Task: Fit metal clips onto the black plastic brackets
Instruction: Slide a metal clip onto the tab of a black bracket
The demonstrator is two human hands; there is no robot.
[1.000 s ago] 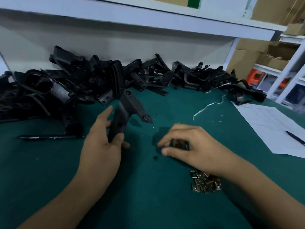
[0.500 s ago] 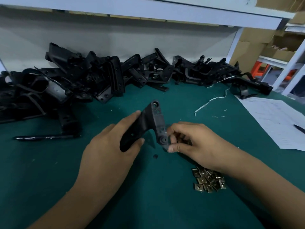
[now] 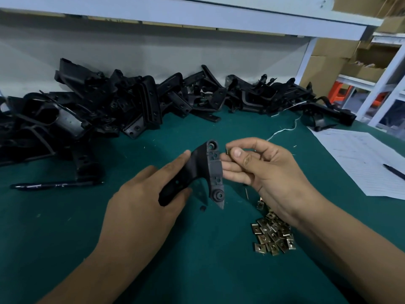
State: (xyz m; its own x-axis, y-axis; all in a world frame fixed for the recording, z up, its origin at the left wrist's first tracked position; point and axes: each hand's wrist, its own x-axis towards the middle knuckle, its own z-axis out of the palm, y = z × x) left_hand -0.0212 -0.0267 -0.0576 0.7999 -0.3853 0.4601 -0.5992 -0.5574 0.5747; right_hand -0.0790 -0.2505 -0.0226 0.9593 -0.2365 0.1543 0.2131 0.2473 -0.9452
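Observation:
My left hand [image 3: 142,202] grips a black plastic bracket [image 3: 206,172] by its lower arm and holds it tilted above the green table. My right hand [image 3: 258,165] pinches a small metal clip [image 3: 228,151] between thumb and forefinger, right beside the bracket's upper end with the round hole. Its lower fingers touch the bracket's edge. A heap of loose metal clips [image 3: 272,234] lies on the table under my right wrist.
A long pile of black brackets [image 3: 131,106] runs along the back of the green table [image 3: 65,238]. A black pen [image 3: 54,185] lies at the left. A printed sheet [image 3: 361,159] with another pen [image 3: 394,171] is at the right. White shelf posts stand behind.
My right hand picked a clip from the table and rose to the bracket's upper end. My left hand turned the bracket and brought it toward the middle.

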